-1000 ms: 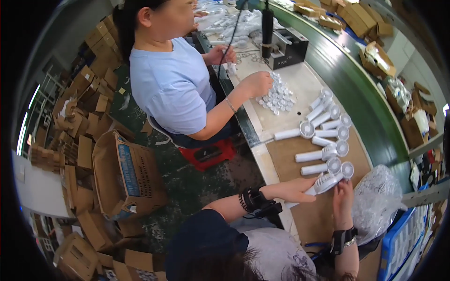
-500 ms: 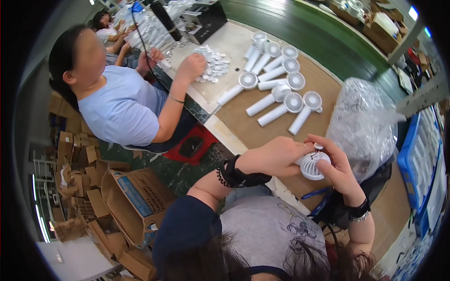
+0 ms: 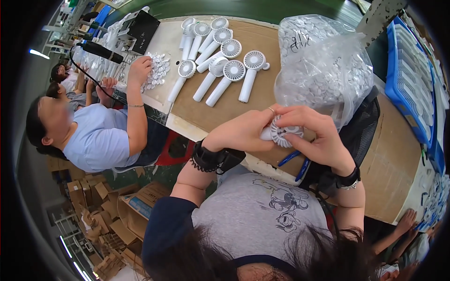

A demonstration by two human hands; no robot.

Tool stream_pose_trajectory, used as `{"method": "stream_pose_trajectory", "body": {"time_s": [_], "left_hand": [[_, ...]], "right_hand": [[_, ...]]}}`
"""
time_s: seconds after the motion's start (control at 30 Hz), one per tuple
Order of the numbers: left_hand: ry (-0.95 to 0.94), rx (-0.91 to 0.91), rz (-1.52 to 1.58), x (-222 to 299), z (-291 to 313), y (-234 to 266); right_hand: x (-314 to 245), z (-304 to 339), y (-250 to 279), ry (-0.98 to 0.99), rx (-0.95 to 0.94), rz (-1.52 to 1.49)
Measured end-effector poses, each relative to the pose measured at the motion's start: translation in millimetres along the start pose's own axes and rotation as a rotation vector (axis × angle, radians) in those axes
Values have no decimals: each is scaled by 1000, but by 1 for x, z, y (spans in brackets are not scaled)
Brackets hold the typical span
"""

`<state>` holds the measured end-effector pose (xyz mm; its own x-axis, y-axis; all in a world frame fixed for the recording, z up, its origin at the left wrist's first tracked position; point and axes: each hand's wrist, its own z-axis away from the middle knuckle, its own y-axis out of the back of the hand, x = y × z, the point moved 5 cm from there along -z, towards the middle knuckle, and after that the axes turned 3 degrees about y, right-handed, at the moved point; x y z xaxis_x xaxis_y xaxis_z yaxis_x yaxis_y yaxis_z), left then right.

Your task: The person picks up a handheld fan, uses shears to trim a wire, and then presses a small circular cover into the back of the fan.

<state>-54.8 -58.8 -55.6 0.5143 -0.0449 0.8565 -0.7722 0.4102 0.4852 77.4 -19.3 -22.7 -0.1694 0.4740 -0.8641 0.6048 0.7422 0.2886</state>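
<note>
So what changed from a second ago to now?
The left hand and right hand lifted one white handheld fan off the cardboard bench and now hold its head between them. The row of fans, the clear bag of parts and the co-worker's hand on the small discs stayed put.

Long brown-topped workbench (image 3: 389, 140) beside a green conveyor belt (image 3: 262, 8). Dark green floor (image 3: 140, 173) below, cluttered with flattened cardboard boxes (image 3: 98, 210). Blue plastic tray (image 3: 410, 75) on the right.

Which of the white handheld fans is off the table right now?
The white fan gripped between the left hand and right hand; every other fan lies flat in the row of fans on the cardboard sheet.
</note>
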Motion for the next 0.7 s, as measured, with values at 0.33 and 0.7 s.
{"method": "stream_pose_trajectory", "body": {"time_s": [0.33, 0.7], "left_hand": [[33, 30, 808, 13, -9, -17], [-229, 491, 406, 27, -5, 0]], "right_hand": [[-16, 4, 21, 55, 281, 277], [-29, 17, 18, 326, 416, 490]]}}
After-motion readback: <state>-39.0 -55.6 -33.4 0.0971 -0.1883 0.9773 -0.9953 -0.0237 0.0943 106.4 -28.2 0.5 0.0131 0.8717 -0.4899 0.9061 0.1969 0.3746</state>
